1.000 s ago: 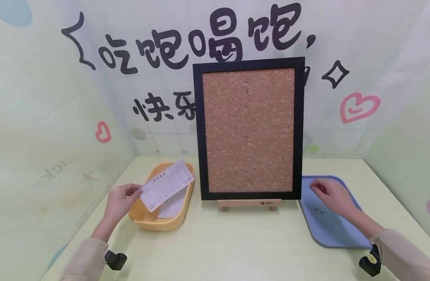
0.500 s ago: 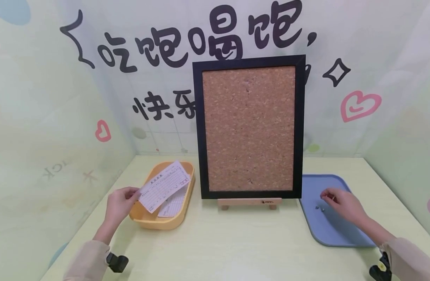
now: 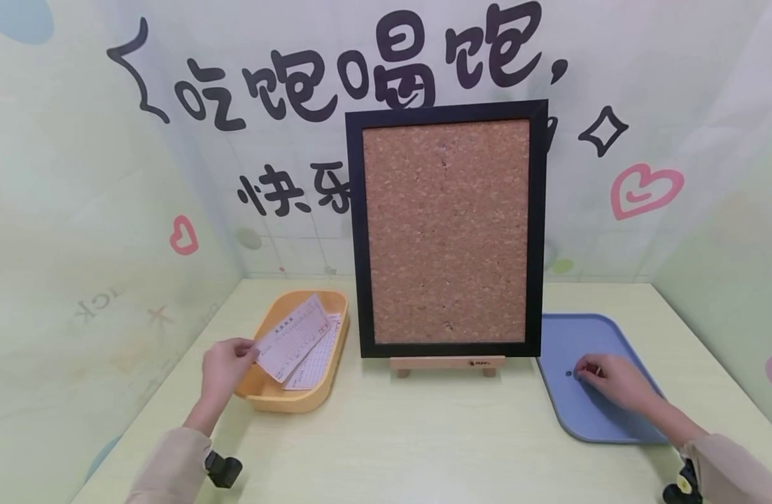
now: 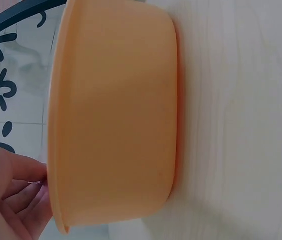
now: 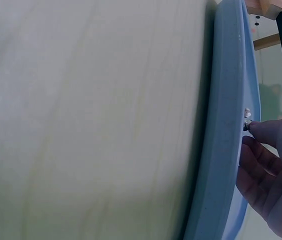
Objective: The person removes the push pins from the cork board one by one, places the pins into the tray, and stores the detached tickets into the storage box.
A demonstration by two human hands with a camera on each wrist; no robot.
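In the head view my left hand [image 3: 225, 371] pinches the near-left corner of a printed paper form [image 3: 294, 336], which is tilted over the yellow basket [image 3: 285, 400]. A second paper form [image 3: 313, 364] lies inside the basket. The left wrist view shows my left hand [image 4: 13, 195] at the basket's rim, with the form hidden behind the wall. At the blue tray [image 3: 606, 430], my right hand [image 3: 619, 381] has thumb and forefinger at a small silvery push pin [image 5: 247, 125], apparently pinching it. Another push pin [image 3: 568, 373] lies close beside it.
A black-framed cork board [image 3: 448, 231] stands on a small wooden easel [image 3: 448, 362] between basket and tray. All of this is on a pale wooden table [image 3: 423, 441], with a printed cloth backdrop [image 3: 285, 245] behind and at the sides.
My right hand has moved back towards me and down, its fingertips now at one of the pins on the tray. The paper form in my left hand has dipped lower over the basket.
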